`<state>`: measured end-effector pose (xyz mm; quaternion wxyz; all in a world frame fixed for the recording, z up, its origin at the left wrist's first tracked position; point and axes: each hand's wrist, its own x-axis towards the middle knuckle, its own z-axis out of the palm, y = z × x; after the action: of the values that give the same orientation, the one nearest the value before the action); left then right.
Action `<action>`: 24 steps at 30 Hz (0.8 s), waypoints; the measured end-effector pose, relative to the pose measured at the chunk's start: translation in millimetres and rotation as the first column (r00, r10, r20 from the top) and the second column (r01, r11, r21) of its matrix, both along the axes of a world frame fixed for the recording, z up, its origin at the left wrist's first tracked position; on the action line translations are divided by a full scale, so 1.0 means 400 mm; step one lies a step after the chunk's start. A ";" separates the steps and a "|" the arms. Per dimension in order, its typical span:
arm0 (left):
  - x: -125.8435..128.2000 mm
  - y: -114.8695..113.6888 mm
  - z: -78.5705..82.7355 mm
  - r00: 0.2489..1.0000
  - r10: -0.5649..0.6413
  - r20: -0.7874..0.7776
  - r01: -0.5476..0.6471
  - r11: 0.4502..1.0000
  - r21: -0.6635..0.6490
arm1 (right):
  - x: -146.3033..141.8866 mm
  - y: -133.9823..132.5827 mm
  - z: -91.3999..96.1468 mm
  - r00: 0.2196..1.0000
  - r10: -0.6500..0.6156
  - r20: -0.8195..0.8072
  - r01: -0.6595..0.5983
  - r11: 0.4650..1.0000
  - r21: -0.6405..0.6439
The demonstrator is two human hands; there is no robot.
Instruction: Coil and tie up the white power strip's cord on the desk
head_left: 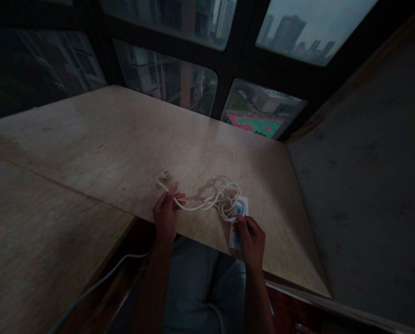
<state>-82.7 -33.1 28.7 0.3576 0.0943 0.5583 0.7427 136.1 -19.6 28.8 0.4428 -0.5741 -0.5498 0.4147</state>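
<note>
A white power cord (193, 209) runs between my two hands, its middle part looped in a loose tangle. My left hand (166, 208) pinches it a short way from the plug (164, 175), whose metal prongs point to the right. Over at the other end, my right hand (251, 234) grips a loop of the cord between thumb and fingers. A white power strip (242, 202) with blue on its face lies lengthwise on the stone ledge, partly covered by my right hand and the loops.
The stone ledge (134, 139) reaches back to dark-framed windows (165, 79). A patterned wall (367, 185) rises on the right. Another white cable (103, 278) hangs at the lower left, beside my legs (193, 283). Below the ledge, drawer fronts show at the lower right.
</note>
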 end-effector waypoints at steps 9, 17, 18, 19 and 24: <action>0.005 0.007 0.001 0.982 -0.179 -0.057 0.171 0.978 -0.121 | -0.004 0.000 0.006 1.000 -0.005 -0.008 0.005 1.000 0.020; -0.011 -0.044 0.035 0.678 -0.652 -0.339 0.317 0.675 -0.666 | -0.001 0.002 -0.001 1.000 -0.010 -0.005 0.010 1.000 -0.001; -0.013 -0.052 0.042 0.637 -0.703 -0.315 0.344 0.626 -0.700 | -0.002 0.001 0.000 1.000 -0.011 -0.006 0.011 1.000 -0.002; -0.014 -0.059 0.048 0.606 -0.741 -0.288 0.379 0.587 -0.715 | -0.002 0.000 0.002 1.000 -0.013 -0.008 0.013 1.000 0.000; -0.005 -0.076 0.065 0.512 -0.829 -0.225 0.479 0.493 -0.726 | -0.003 -0.001 0.003 1.000 -0.011 -0.012 0.011 1.000 0.003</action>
<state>-84.6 -63.5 54.8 0.4572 0.4059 0.7457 0.2648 134.8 -19.8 30.2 0.4494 -0.5738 -0.5446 0.4149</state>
